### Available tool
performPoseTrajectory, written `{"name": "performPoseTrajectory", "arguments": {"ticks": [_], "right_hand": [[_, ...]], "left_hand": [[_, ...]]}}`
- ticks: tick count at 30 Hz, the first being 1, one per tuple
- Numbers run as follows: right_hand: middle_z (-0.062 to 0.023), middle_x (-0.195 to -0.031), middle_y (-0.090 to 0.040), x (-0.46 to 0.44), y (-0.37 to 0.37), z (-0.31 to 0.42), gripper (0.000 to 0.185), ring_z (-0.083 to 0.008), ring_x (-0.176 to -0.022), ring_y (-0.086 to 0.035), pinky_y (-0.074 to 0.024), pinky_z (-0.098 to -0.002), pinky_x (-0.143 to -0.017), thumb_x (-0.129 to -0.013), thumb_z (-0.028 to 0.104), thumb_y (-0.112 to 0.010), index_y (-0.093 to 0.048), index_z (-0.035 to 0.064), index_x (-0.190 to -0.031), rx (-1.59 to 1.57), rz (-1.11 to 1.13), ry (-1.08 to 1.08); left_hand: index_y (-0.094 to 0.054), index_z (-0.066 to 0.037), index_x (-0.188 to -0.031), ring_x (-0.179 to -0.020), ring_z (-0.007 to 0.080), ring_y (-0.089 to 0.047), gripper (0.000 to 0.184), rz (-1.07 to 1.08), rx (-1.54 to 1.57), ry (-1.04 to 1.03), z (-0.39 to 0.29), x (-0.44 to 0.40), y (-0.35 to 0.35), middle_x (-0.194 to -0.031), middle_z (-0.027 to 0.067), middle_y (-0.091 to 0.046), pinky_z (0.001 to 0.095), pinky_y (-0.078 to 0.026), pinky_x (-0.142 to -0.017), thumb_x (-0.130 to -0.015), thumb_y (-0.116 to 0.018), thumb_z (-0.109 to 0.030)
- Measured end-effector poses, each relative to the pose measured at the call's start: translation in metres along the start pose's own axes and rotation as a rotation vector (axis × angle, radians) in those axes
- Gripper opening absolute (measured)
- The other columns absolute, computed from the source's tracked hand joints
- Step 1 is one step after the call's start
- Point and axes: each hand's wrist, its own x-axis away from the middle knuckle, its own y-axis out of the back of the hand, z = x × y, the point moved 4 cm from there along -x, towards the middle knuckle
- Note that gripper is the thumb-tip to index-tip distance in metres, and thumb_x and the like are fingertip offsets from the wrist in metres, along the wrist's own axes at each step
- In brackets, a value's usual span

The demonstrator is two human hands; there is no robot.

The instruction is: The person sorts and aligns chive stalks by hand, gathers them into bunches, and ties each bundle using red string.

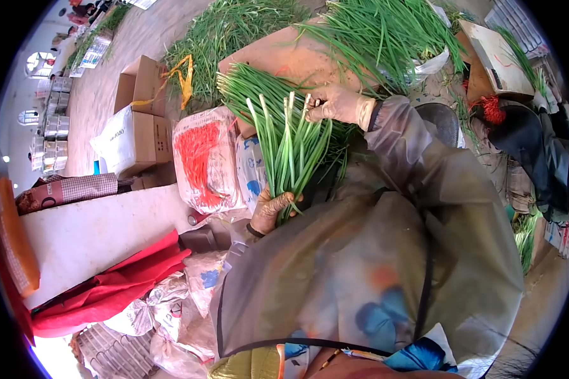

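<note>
My left hand [272, 209], in a soiled glove, is wrapped round the lower part of a bunch of green stalks [289, 142] with pale ends pointing up. At the top right of that bunch, my right hand [325, 105], also gloved, has its fingers pressed together on one or more pale stalk ends. Behind the held bunch, a pile of green stalks [246, 88] lies on a brown board [269, 52]. Red ties [199, 155] rest on a wrapped bundle left of my hands.
A larger heap of green stalks [398, 35] lies beyond the board. Cardboard boxes [153, 136] and a white board [107, 234] stand left. On the right are a co-worker's dark-clad legs [525, 142] and a tilted box [496, 60].
</note>
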Motion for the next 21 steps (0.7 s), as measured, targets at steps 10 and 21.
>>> {"name": "performPoseTrajectory", "arguments": {"ticks": [10,21], "right_hand": [[-0.0065,-0.083,-0.065,0.028,0.092,-0.037,0.022,-0.0166,-0.074,-0.059,-0.0456,-0.0255,-0.068,-0.079,0.028,-0.062,-0.066,0.0081,-0.088,0.105,-0.699,0.029],[-0.0109,-0.1,-0.063,0.046,0.072,-0.036,0.022,-0.025,-0.094,-0.057,-0.0451,-0.0342,-0.081,-0.08,0.021,-0.06,-0.065,0.0074,-0.096,0.627,-0.392,-0.18]], "left_hand": [[-0.054,-0.005,-0.098,-0.045,0.0097,-0.044,0.033,0.031,0.01,0.006,0.006,0.009,0.018,-0.069,0.0065,-0.056,0.0195,-0.035,-0.042,-0.076,-0.066,-0.027],[-0.052,-0.005,-0.076,-0.041,0.0089,-0.035,0.047,0.329,0.226,-0.087,0.0,0.01,0.018,-0.046,-0.0014,-0.04,0.021,-0.026,-0.042,-0.076,-0.059,-0.052]]}}
